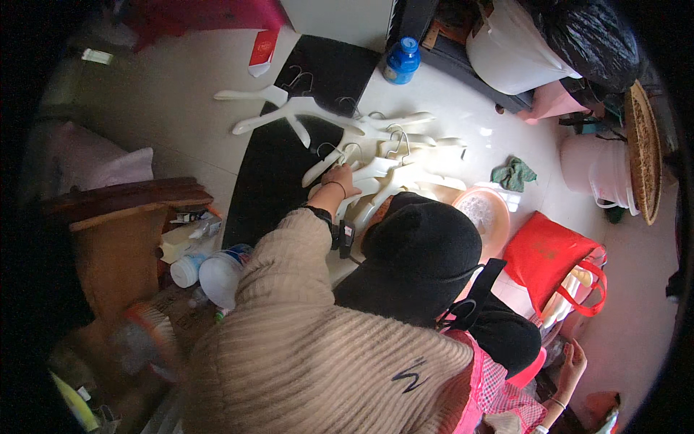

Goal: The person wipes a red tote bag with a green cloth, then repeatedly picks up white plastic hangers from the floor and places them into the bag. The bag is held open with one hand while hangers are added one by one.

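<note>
My left hand (337, 183) reaches into a pile of white plastic hangers (398, 179) on the floor. Its fingers curl around the neck of one white hanger (341, 160), just below the metal hook; the thumb sticks out to the side. A black strap with a small device sits on that wrist. More white hangers (301, 107) lie farther off, across the black floor strip. Over at the right edge of my body, my right hand (574, 362) is raised with bent fingers, and nothing shows in it. A red bag (547, 255) holding white hangers lies nearest to it.
A peach basin (501, 217) with foamy water stands by my knee, a green cloth (513, 173) beyond it. A blue bottle (402, 61) stands near the dark furniture. Pink buckets (591, 165) are at right. Bottles (186, 269) and a wooden piece (122, 255) crowd the left.
</note>
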A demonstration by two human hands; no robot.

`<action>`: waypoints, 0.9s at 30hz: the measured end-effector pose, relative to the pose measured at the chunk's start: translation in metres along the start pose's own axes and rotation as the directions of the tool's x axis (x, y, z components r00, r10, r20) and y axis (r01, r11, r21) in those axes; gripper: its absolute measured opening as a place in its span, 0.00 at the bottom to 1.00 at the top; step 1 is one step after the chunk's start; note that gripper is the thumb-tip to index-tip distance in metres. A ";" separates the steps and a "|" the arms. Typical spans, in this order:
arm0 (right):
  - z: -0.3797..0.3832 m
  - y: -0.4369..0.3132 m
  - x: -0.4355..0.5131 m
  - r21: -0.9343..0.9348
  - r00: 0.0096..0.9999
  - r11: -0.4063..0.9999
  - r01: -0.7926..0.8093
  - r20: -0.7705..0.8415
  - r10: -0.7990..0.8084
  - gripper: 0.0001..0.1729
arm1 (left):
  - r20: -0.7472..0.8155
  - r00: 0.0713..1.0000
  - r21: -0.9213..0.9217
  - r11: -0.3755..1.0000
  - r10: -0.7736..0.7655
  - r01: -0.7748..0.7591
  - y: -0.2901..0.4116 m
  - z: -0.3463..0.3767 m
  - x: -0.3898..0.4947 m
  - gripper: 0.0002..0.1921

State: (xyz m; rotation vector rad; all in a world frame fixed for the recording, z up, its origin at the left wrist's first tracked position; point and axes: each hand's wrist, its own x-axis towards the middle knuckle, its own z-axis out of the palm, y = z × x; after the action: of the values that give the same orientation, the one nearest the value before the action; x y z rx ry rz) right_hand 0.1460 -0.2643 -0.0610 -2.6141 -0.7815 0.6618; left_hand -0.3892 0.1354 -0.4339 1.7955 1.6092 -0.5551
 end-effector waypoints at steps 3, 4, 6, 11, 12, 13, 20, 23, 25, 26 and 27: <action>0.000 -0.019 -0.002 -0.002 0.998 0.998 0.061 0.016 -0.061 0.19 | 0.056 0.998 -0.003 1.000 0.009 -0.009 0.001 0.000 0.006 0.35; 0.001 -0.019 -0.002 0.048 0.998 0.997 0.067 0.007 -0.067 0.19 | 0.087 0.995 -0.015 0.999 0.038 -0.037 0.000 0.001 0.008 0.36; 0.004 -0.037 0.002 0.015 0.998 0.998 0.055 0.013 -0.055 0.19 | 0.139 0.986 -0.050 0.995 0.088 -0.082 -0.001 0.004 0.011 0.36; 0.022 -0.058 0.011 0.081 0.992 0.992 0.101 0.061 -0.106 0.20 | 0.348 0.890 -0.414 0.900 0.296 -0.138 0.013 0.000 -0.004 0.41; 0.022 -0.058 0.015 0.047 0.992 0.993 0.108 0.066 -0.111 0.20 | 0.402 0.856 -0.542 0.838 0.325 -0.063 0.015 -0.002 -0.010 0.42; 0.023 -0.057 0.017 0.033 0.990 0.993 0.117 0.074 -0.119 0.20 | 0.449 0.817 -0.652 0.758 0.362 0.023 0.016 -0.001 -0.014 0.44; 0.026 -0.070 0.014 -0.042 0.992 0.993 0.106 0.078 -0.103 0.20 | 0.264 0.891 -0.693 0.715 0.370 -0.092 0.030 0.057 -0.011 0.35; 0.022 -0.063 0.009 -0.037 0.993 0.995 0.091 0.074 -0.088 0.20 | 0.298 0.856 -0.801 0.599 0.422 -0.016 0.037 0.057 -0.014 0.35; 0.022 -0.054 0.010 -0.033 0.993 0.995 0.097 0.075 -0.094 0.19 | 0.394 0.822 -0.743 0.669 0.412 0.020 0.039 0.020 -0.031 0.37; 0.023 -0.051 0.011 -0.034 0.992 0.994 0.108 0.071 -0.105 0.19 | 0.417 0.817 -0.724 0.689 0.397 0.035 0.041 0.009 -0.034 0.34; 0.025 -0.052 0.014 -0.035 0.990 0.991 0.127 0.073 -0.124 0.19 | 0.394 0.830 -0.757 0.652 0.396 0.048 0.035 0.011 -0.031 0.33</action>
State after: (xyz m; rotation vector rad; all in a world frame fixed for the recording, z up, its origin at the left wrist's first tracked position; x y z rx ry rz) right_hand 0.1210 -0.2102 -0.0639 -2.5626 -0.9813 0.7125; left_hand -0.3582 0.1046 -0.4136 1.0158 1.0041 -0.1961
